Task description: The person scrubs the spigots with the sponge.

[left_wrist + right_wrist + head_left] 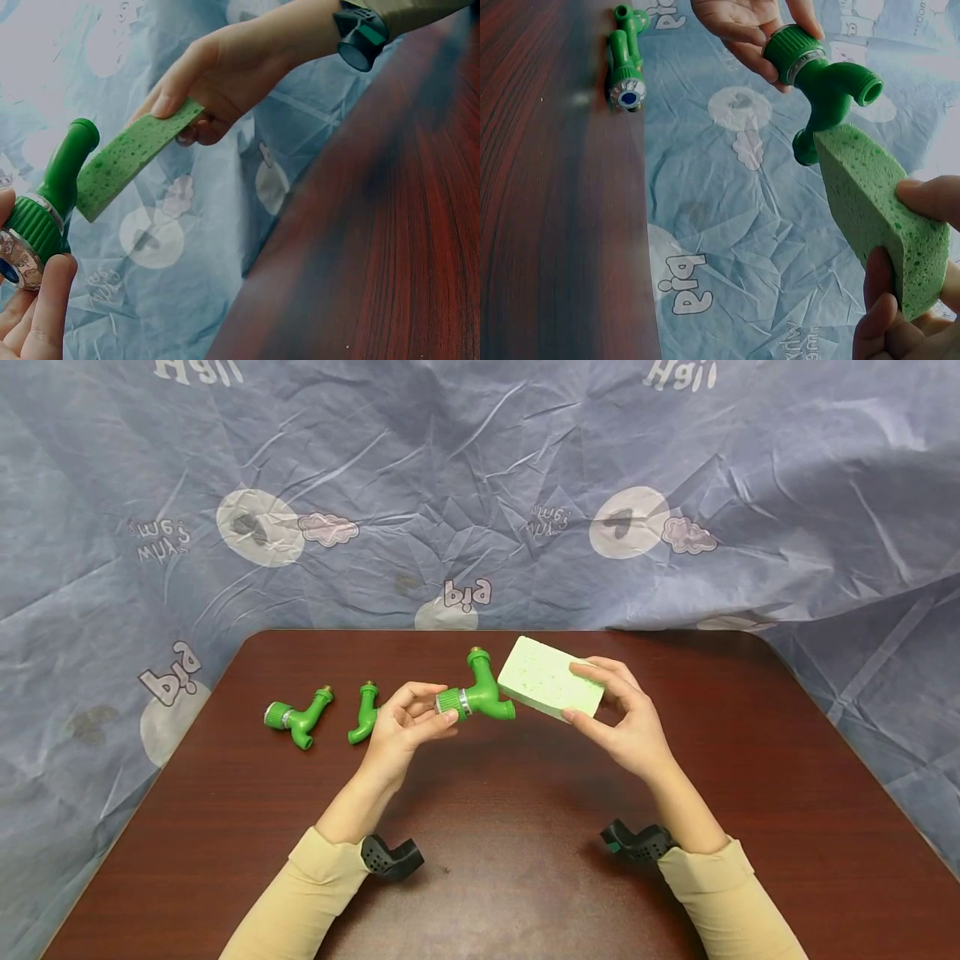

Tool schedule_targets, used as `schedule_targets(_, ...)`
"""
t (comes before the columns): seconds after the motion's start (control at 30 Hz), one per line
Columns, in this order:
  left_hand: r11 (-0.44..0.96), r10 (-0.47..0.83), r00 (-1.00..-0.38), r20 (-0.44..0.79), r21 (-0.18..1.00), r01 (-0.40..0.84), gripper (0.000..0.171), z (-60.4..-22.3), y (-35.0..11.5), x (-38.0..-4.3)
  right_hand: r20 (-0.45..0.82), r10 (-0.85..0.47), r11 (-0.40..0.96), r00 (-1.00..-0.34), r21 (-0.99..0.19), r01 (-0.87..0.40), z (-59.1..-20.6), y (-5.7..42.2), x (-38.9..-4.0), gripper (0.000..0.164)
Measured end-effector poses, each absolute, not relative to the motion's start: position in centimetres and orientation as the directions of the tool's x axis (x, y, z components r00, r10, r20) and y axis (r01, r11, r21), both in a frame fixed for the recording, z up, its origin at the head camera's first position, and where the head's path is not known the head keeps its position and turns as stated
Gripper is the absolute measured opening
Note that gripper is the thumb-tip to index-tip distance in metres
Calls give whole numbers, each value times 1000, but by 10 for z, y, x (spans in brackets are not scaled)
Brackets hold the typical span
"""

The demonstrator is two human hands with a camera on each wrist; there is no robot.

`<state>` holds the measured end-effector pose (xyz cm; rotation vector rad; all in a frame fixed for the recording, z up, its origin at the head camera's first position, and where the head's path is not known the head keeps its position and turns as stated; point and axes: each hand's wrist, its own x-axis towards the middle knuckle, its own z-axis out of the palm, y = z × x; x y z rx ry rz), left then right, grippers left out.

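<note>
My left hand (pixel 405 722) pinches a green tap (pixel 483 689) by its ribbed knob, thumb on one side and fingers on the other. The tap is held up above the table, its brass-tipped inlet pointing away and its spout to the right. A pale green sponge (pixel 551 678) is gripped at its right end by my right hand (pixel 626 718), thumb below and fingers over the top. In the right wrist view the sponge's corner (pixel 836 139) is right at the tap's body (pixel 829 101). The left wrist view shows the sponge (pixel 135 161) edge-on, close beside the spout.
Two more green taps lie on the dark wooden table (pixel 495 827): one tap (pixel 300 718) at the left, and another tap (pixel 366 714) partly hidden behind my left hand. A wrinkled blue printed sheet (pixel 465 485) hangs behind the table's far edge.
</note>
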<state>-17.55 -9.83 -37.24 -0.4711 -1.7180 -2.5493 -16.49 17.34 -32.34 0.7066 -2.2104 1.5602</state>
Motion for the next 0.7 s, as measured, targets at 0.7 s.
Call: schedule_targets(0.7,-274,237,-943,235,947,167,35,-373,-96,-174,551,-266,201,-791,-771,-605,-331,173,-167,51)
